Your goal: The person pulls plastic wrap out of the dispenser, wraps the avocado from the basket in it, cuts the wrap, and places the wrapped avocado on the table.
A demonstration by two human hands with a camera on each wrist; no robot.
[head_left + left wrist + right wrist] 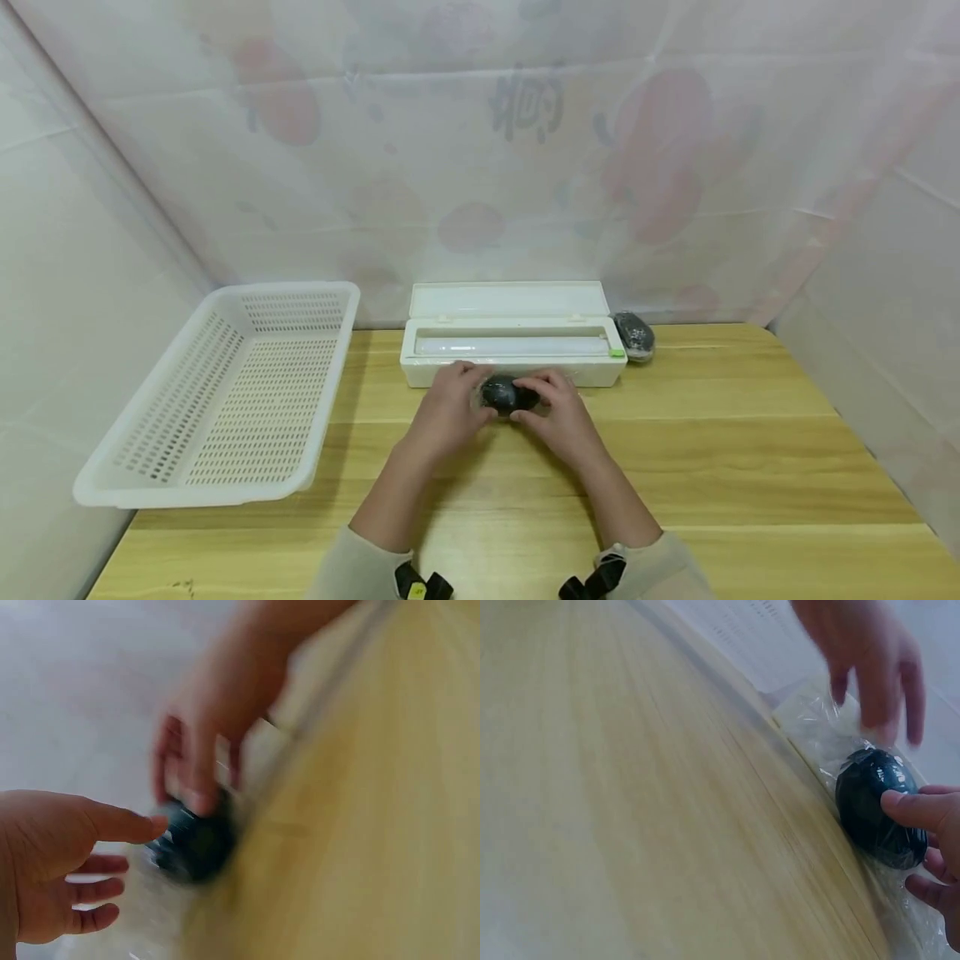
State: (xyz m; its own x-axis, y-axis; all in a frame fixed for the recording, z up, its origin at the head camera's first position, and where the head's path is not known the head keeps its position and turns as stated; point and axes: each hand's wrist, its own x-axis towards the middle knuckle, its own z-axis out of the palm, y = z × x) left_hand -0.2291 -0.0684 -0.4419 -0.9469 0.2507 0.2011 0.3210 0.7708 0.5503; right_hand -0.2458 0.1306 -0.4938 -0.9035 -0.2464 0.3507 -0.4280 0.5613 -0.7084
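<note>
A black computer mouse [501, 395], with clear cling film about it, is in front of the white cling film dispenser [510, 372]. My right hand [557, 415] holds it, thumb on one side and fingers on the other; the right wrist view shows the thumb on the dark mouse [881, 808]. On the other side is my left hand [450, 410], its fingers loosely extended. In the left wrist view the left thumb reaches the edge of the mouse [196, 844]; whether it touches cannot be told. Loose film partly surrounds the mouse.
The dispenser's lid [508, 300] stands raised at the back. A second film-wrapped dark mouse [635, 337] lies against its right end. To the left is a white perforated basket [330, 392] on the wooden table [750, 467]. Cloth walls [465, 167] enclose the back and sides.
</note>
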